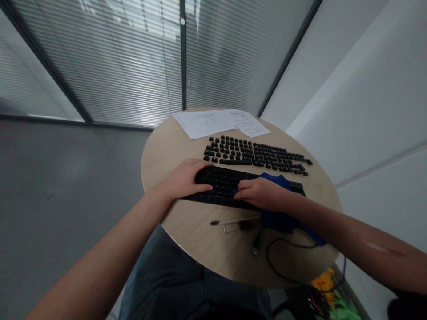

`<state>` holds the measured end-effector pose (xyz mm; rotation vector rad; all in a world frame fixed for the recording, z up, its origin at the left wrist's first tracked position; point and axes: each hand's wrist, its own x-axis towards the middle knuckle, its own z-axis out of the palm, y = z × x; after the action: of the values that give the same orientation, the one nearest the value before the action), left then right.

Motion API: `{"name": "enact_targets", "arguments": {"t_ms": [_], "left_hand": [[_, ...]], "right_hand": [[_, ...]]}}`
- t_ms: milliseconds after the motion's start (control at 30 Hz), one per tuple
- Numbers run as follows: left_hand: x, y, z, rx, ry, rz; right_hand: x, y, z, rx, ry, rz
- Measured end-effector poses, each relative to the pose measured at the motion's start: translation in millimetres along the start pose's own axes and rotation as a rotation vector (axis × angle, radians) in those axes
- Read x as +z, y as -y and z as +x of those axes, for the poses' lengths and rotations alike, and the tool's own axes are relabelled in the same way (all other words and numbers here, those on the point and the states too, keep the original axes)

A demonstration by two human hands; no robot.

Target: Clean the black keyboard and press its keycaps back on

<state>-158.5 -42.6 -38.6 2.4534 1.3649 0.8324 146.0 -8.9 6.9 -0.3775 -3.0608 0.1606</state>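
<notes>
A black keyboard base point(220, 181), with its keycaps off, lies across the round wooden table. My left hand point(188, 178) rests on its left end, thumb and fingers spread apart around the edge. On the middle of the base, my right hand point(263, 193) is closed on a blue cloth point(276, 221), pressing a bit of it to the surface. Most of the cloth drapes over the right part of the keyboard and hangs toward the near side. Loose black keycaps point(233, 151) stand in rows just beyond the keyboard.
Printed papers point(213, 122) lie at the table's far edge. In front of the keyboard are a small brush point(215, 223), a wire keycap puller point(230, 229) and a black USB cable point(256, 244). Orange and green items point(325, 284) sit below the table at right.
</notes>
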Motion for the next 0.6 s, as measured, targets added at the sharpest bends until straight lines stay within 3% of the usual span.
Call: {"name": "enact_targets", "arguments": {"t_ms": [233,600], "left_hand": [[-2.1,-1.2,-0.2,0.015,0.008,-0.022],[-2.8,0.7,-0.8,0.028,0.0,-0.034]], "right_hand": [[-26.3,-13.9,-6.1,0.224,-0.319,0.019],[-22.1,-22.7,39.2,0.323,-0.29,-0.025]]}}
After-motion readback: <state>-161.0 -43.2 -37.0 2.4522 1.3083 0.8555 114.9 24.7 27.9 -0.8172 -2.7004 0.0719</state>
